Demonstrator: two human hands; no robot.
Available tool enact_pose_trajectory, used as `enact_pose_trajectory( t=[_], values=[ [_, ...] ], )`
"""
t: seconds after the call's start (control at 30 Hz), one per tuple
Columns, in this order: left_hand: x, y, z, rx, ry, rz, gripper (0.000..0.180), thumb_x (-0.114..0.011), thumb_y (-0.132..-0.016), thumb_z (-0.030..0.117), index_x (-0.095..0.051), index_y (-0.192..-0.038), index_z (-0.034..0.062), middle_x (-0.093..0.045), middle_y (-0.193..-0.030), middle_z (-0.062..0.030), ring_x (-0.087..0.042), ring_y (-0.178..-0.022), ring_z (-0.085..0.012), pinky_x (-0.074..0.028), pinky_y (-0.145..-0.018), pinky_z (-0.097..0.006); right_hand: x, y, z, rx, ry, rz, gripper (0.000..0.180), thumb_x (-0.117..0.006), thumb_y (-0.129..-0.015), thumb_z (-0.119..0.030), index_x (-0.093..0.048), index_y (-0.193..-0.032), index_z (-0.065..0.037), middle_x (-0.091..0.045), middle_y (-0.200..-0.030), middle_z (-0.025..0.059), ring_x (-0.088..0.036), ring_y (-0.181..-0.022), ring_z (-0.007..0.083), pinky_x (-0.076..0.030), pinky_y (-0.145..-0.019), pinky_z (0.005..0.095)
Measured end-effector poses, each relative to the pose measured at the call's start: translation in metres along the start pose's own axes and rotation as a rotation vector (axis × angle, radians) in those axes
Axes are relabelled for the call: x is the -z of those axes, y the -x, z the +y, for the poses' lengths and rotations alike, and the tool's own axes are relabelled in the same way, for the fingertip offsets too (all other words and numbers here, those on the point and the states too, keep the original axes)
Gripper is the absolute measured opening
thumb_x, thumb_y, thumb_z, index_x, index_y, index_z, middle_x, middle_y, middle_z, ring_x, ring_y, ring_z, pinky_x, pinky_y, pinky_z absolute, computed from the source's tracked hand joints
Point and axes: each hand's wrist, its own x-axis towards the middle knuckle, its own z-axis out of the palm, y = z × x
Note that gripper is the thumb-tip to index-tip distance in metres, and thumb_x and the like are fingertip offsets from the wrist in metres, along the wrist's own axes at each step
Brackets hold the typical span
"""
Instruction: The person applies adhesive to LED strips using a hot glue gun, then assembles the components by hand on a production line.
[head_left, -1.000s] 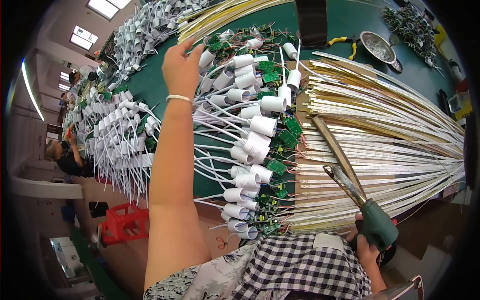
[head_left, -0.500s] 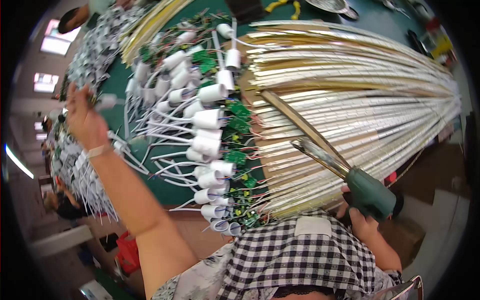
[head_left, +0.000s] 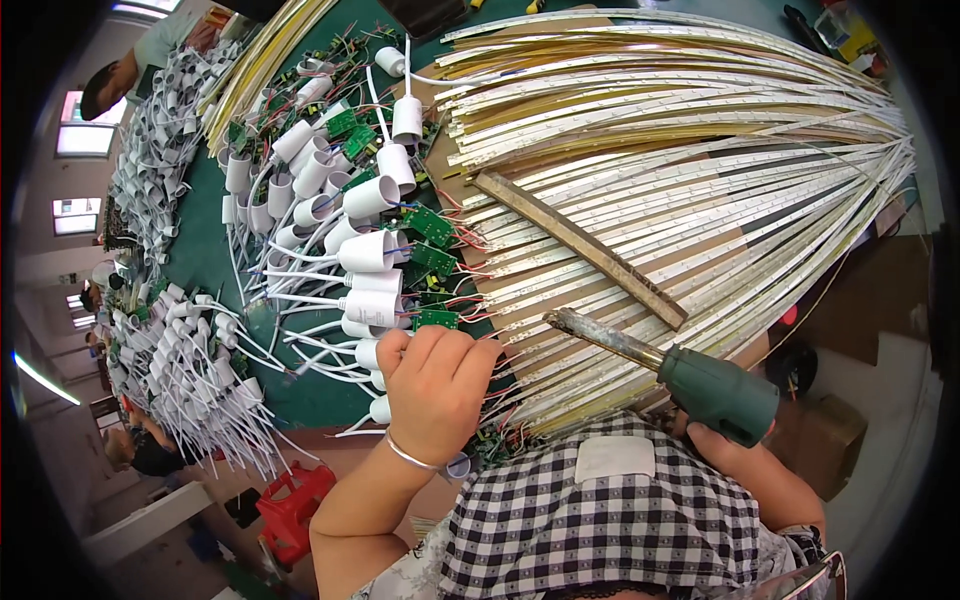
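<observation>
I record the heat gun at near right, likely rigid, best held behind its nozzle, right hand clamped on it; left hand fingers curled, hold undeterminable.

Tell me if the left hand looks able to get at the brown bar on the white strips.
Probably yes: the brown bar lies uncovered on the white strips, with seemingly only low-lying circuit boards and strips between its far end and the left hand. The green tool is beside that path.
</observation>
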Motion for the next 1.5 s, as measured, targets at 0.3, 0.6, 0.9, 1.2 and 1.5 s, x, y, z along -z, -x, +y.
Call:
enact_pose_trajectory(
  t=[0.3, 0.6, 0.9, 1.2, 1.5],
  values=[
    [-0.008, -0.002, 0.001, -0.04, 0.044, -0.003, 0.019, -0.069, -0.065, 0.007, -0.066, -0.083, 0.0113, -0.058, -0.076, 0.0022, -0.054, -0.075, -0.0166, -0.03, -0.073, -0.034, 0.002, -0.013, -0.007, 0.212, 0.089, 0.015, 0.045, -0.061, -0.081, -0.017, -0.056, -0.121, 0.002, -0.059, -0.103, 0.0105, -0.058, -0.081, 0.0187, -0.048, -0.071, 0.0326],
    [0.008, -0.004, -0.004, -0.017, -0.041, 0.017, 0.02, -0.069, -0.064, 0.006, -0.068, -0.083, 0.0117, -0.059, -0.079, 0.0032, -0.054, -0.078, -0.0169, -0.032, -0.075, -0.034, 0.005, -0.012, -0.014, -0.015, -0.081, -0.061, 0.048, -0.063, -0.081, -0.022, -0.055, -0.121, 0.002, -0.06, -0.101, 0.0102, -0.057, -0.088, 0.0199, -0.046, -0.078, 0.0324],
    [-0.002, -0.003, 0.0, -0.154, -0.062, -0.011, 0.017, -0.063, -0.071, 0.016, -0.068, -0.087, 0.014, -0.06, -0.085, 0.0049, -0.057, -0.088, -0.0143, -0.031, -0.078, -0.035, 0.007, -0.021, -0.015, 0.317, 0.113, 0.031, 0.046, -0.062, -0.081, -0.019, -0.055, -0.121, 0.003, -0.057, -0.109, 0.0122, -0.056, -0.095, 0.0218, -0.045, -0.083, 0.0336],
    [-0.009, -0.003, 0.003, -0.129, -0.119, 0.001, 0.017, -0.061, -0.07, 0.016, -0.067, -0.087, 0.0157, -0.059, -0.084, 0.0056, -0.056, -0.094, -0.0142, -0.029, -0.079, -0.035, 0.005, -0.02, -0.013, 0.291, 0.089, 0.028, 0.045, -0.063, -0.082, -0.021, -0.056, -0.119, 0.002, -0.062, -0.097, 0.0097, -0.057, -0.085, 0.0193, -0.047, -0.074, 0.0325],
    [-0.009, -0.004, 0.001, -0.111, -0.138, -0.048, 0.013, -0.061, -0.072, 0.016, -0.065, -0.085, 0.0161, -0.058, -0.083, 0.0051, -0.057, -0.094, -0.0139, -0.028, -0.086, -0.036, 0.003, -0.019, -0.01, 0.225, 0.09, -0.015, 0.039, -0.061, -0.082, -0.023, -0.061, -0.113, 0.001, -0.062, -0.106, 0.0142, -0.058, -0.091, 0.0276, -0.047, -0.079, 0.0369]
  ],
)
